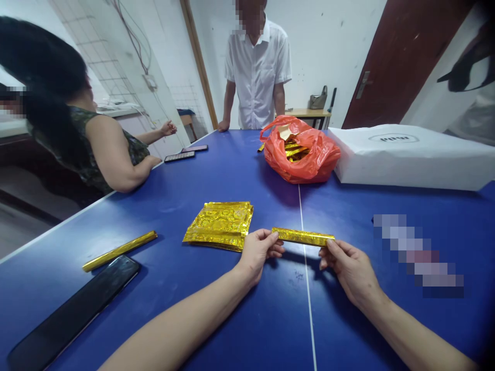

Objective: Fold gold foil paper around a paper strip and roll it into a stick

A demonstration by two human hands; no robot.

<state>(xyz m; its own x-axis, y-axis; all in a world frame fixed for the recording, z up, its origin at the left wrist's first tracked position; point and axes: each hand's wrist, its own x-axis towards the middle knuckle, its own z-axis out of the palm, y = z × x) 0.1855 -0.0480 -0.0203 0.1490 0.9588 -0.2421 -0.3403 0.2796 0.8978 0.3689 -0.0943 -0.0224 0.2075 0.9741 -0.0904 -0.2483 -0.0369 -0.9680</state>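
Observation:
Between my two hands a narrow roll of gold foil paper point(303, 236) is held level above the blue table. My left hand point(260, 252) pinches its left end between thumb and fingers. The right end is pinched by my right hand point(350, 270). Just beyond my left hand lies a stack of patterned gold foil sheets point(218, 224), partly hidden by that hand. Another gold foil roll point(119, 251) lies farther left on the table, beside a black phone point(75, 314).
A red plastic bag point(301, 154) with gold rolls inside stands at the far middle. To its right is a long white package point(413, 159). Two phones point(180, 156) lie near a person point(112, 139) seated at left. Someone in a white shirt point(257, 77) stands across the blue table point(232, 314).

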